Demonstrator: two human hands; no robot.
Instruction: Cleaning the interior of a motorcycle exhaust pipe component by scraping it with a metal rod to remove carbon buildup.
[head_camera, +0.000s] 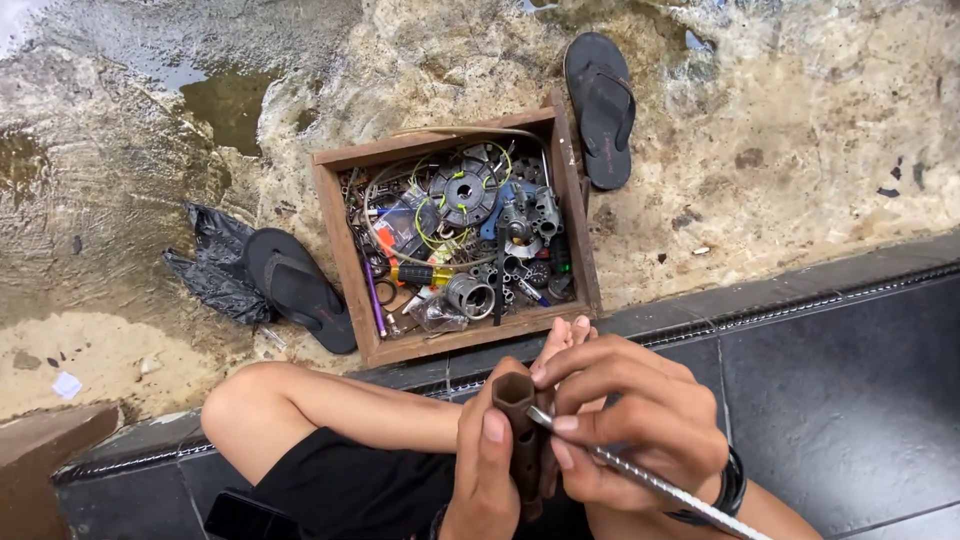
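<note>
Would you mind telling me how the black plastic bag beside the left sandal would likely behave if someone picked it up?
The black plastic bag lies crumpled and creased, so it would probably be floppy and hang limp. It looks thin and flat, so likely very light. The ground around it appears wet, so its glossy surface might be slippery.

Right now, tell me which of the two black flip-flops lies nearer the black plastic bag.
The flip-flop left of the wooden box: its heel end lies against the black plastic bag. The other flip-flop lies beyond the box's far right corner, well away.
</note>
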